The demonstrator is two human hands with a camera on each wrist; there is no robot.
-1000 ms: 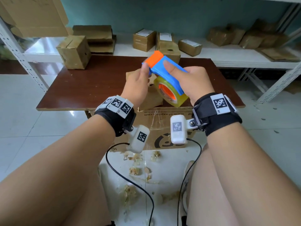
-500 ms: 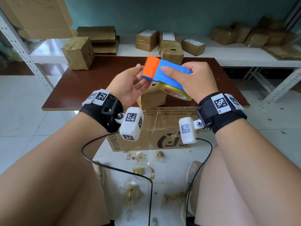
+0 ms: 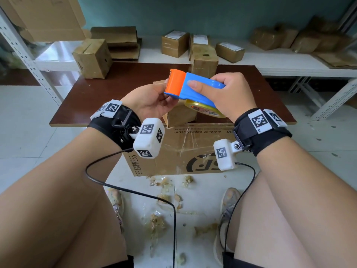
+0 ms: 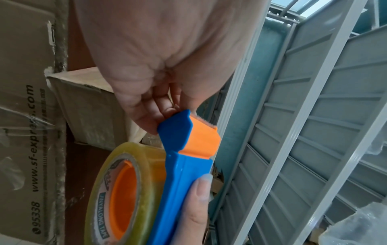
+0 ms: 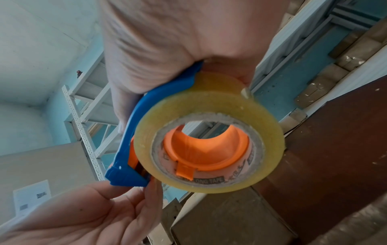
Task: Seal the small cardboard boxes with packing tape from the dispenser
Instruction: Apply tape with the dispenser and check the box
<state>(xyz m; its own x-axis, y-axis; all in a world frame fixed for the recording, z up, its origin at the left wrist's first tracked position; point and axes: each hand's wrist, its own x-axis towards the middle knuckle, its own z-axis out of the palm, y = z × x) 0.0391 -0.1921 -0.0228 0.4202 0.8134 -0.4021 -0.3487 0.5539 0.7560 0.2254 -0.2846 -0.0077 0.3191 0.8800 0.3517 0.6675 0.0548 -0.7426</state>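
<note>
Tape dispenser [image 3: 195, 88]: blue body, orange cutter head, held in the air above the near edge of the brown surface [image 3: 119, 89], cutter end pointing toward the person's left. The roll of clear packing tape [image 5: 209, 132] hangs beneath the body on an orange hub, its open side toward the right wrist camera.

Right hand [image 3: 228, 95]: wrapped around the blue handle, thumb laid flat along the top. Judged reason: this is the working grip, leaving the cutter end free and the roll free to turn.

Left hand [image 3: 148, 101]: palm up, its fingers [image 4: 159, 106] curled in under the orange head, touching its underside. Judged reason: it is feeling for the loose tape end at the cutter, to draw out a starting length. No free tape end can be made out in any view, so whether anything is pinched cannot be told.

Small cardboard box [image 3: 181, 115]: stands on the surface directly below the dispenser, mostly hidden behind it; whether its flaps lie flat cannot be told. Placement just under the hands suggests it is the next one to be sealed. No fresh strip is visible on it.

Further out: a second small box [image 3: 92, 59] at the far left corner of the surface, another box [image 3: 203, 59] at the far edge, more on the white shelf [image 3: 289, 62] behind. A large printed carton [image 3: 179, 151] sits on the floor against the near edge; tape scraps [image 3: 158, 225] litter the floor.
</note>
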